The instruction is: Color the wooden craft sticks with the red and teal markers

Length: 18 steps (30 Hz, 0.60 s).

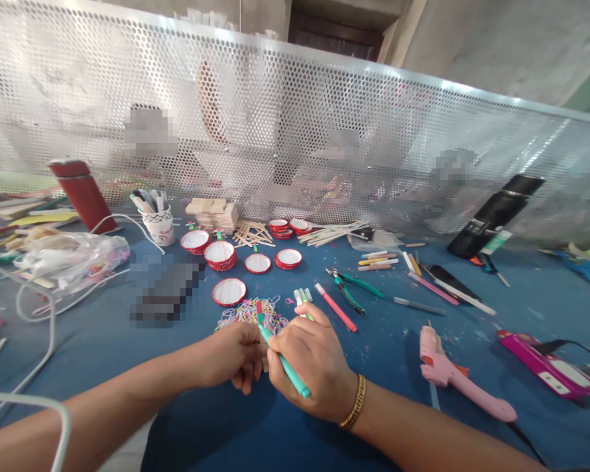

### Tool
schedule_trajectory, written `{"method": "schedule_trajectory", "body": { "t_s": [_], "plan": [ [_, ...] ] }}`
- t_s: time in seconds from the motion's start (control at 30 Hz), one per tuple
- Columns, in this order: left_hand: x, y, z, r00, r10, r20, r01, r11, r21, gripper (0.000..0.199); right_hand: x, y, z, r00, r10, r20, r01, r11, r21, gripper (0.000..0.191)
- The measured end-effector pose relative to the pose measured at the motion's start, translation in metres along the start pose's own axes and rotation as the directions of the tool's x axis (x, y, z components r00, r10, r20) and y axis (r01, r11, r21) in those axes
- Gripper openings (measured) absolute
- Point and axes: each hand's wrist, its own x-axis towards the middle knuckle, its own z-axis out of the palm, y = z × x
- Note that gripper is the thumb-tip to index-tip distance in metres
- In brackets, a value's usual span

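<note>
My right hand (pixel 312 364) is closed round a teal marker (pixel 295 376), whose tip end points away from me at a small stick. This flat craft stick (pixel 259 309), coloured red at its top and green below, is pinched upright in my left hand (pixel 240 354). The fingers hide its lower part. Just beyond both hands lies a heap of pastel rubber bands (pixel 233 314). Several green and white markers (pixel 302 296) lie behind my right fingers, and a red marker (pixel 337 308) rests to their right. A round red-rimmed white lid (pixel 229 292) sits behind the heap.
More red-rimmed lids (pixel 220 254) stand behind, some stacked. Green-handled pliers (pixel 349 292), a pink glue gun (pixel 459 377) and a black bottle (pixel 494 216) are on the right. A white cable (pixel 52 328), a red flask (pixel 83 196) and a marker cup (pixel 158 226) occupy the left.
</note>
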Motion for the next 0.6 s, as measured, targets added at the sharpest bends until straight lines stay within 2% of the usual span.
{"method": "schedule_trajectory", "body": {
  "t_s": [0.2,0.4,0.6],
  "plan": [
    [-0.002,0.005,0.001,1.0,-0.019,-0.012,0.019,1.0,0.001,0.029,0.001,0.0,0.0,1.0,-0.004,0.005,0.004,1.0,-0.021,0.01],
    [0.0,-0.003,0.001,1.0,0.001,-0.017,-0.003,0.997,-0.08,0.028,0.0,0.004,-0.002,1.0,0.028,-0.013,-0.028,0.999,-0.044,0.012],
    [0.002,-0.003,0.0,1.0,-0.016,-0.01,0.015,0.997,-0.08,0.027,-0.001,0.004,0.0,1.0,-0.005,0.004,0.005,1.0,-0.01,0.01]
  ]
}}
